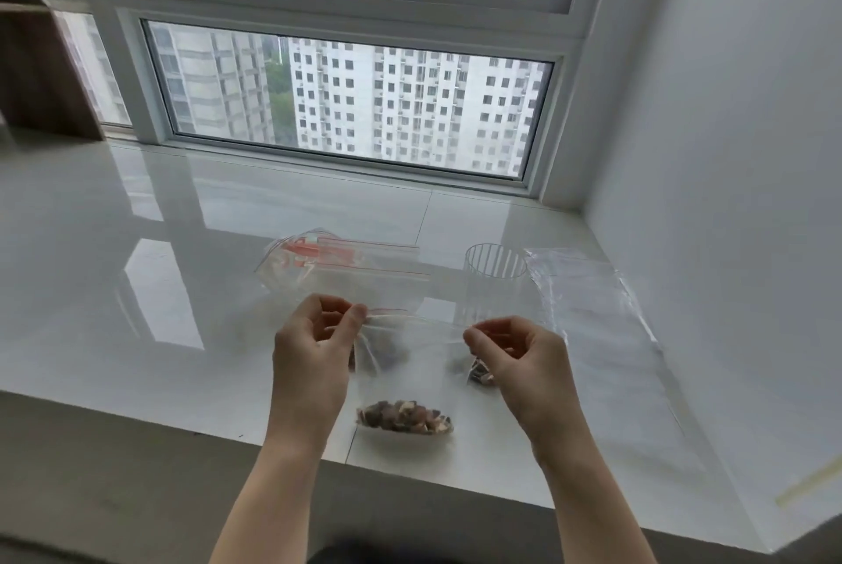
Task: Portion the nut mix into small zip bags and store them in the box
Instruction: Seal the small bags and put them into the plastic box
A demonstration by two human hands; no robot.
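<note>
Hands hold one small zip bag [410,363] above the white sill [136,244]: left hand [314,354] and right hand [519,363] each pinch an end of its zip strip. Nut mix [404,417] sits in its bottom. Spare zip bags [337,265] and a clear ribbed cup [495,262] lie behind; a large plastic bag [606,335] lies right.

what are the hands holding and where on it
Both hands hold one small zip bag with nut mix in its bottom. The left hand pinches the left end of its top zip edge, the right hand the right end.
</note>
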